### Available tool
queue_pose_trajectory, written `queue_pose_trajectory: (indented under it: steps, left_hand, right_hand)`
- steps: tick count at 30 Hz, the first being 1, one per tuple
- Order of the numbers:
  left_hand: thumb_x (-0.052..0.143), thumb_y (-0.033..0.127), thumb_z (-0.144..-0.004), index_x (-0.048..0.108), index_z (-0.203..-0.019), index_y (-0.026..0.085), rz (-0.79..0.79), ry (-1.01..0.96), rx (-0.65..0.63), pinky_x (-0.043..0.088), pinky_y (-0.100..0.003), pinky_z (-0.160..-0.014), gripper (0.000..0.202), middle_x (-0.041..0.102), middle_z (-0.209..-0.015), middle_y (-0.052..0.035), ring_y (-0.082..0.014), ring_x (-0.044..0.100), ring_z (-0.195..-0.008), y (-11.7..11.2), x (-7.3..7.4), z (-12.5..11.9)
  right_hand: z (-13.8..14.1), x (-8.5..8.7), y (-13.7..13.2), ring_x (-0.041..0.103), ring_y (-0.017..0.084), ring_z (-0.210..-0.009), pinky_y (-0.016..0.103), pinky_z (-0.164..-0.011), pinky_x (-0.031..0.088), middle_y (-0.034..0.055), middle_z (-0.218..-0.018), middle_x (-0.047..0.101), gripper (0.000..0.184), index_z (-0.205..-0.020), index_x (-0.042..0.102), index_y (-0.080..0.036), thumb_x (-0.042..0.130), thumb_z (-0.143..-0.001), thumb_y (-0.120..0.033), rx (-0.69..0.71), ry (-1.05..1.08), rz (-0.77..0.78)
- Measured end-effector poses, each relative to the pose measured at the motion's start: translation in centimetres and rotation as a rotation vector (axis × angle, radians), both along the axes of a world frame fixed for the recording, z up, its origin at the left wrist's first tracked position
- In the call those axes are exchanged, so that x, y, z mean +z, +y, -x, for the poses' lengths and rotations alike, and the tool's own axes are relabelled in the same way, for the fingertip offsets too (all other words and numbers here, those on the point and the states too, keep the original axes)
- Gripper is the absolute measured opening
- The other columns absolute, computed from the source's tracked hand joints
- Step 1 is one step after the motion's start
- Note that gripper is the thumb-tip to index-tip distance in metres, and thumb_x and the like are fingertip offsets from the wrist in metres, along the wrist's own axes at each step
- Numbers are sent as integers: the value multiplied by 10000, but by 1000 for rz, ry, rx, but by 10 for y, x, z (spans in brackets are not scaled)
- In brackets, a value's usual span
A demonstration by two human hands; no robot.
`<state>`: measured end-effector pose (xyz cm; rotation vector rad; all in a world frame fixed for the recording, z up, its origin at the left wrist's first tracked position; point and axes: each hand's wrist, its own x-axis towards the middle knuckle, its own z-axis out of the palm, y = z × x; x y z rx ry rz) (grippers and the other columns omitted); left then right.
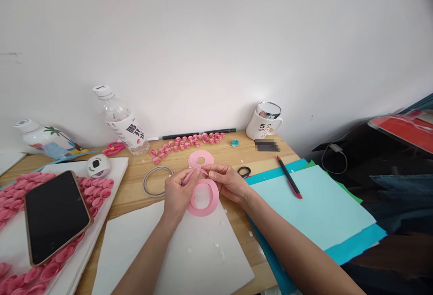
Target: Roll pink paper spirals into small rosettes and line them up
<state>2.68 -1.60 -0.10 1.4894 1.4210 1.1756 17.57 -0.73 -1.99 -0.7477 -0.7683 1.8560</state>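
Note:
Both my hands hold a pink paper spiral point(204, 195) above a white sheet point(169, 250) on the wooden table point(135, 186). My left hand point(177, 193) pinches the strip's end at the left. My right hand point(228, 181) pinches the strip near the middle, where the upper loop meets the lower ring. The lower ring rests on the white sheet.
Several small pink paper roses point(189, 142) lie in a row at the back, more around a phone point(54, 216) on a white board at left. A tape ring point(154, 182), bottle point(120, 121), mug point(265, 121), red pen point(289, 177) and blue paper sheets point(314, 209) are around.

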Motion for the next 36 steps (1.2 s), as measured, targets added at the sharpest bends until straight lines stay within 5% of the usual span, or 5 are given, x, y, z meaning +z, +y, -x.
queue_pose_trajectory:
  steps: [12, 20, 36]
  left_hand:
    - [581, 321, -720, 708, -740, 169, -22, 25, -17, 449, -205, -601, 200, 680, -710, -4, -147, 598, -669, -2, 2, -1]
    - [585, 346, -713, 684, -682, 159, -12, 42, -33, 431, -196, -548, 214, 649, -641, 10, -127, 560, -600, -3, 1, -2]
    - [538, 352, -748, 686, -736, 148, -41, 145, -25, 411, -197, -559, 253, 654, -660, 5, -123, 552, -610, -2, -1, -1]
  right_hand:
    - [2, -2, 0, 605, 104, -689, 223, -664, 462, 25, -760, 687, 262, -845, 692, -174, 754, -600, -240, -24, -9, -12]
    - [4, -3, 0, 558, 83, -576, 205, -567, 438, 13, -693, 665, 162, -661, 680, -152, 743, -615, -294, -72, -61, -24]
    - [-12, -7, 7, 602, 111, -640, 210, -571, 453, 52, -779, 695, 247, -859, 692, -156, 684, -690, -336, 75, -141, -95]
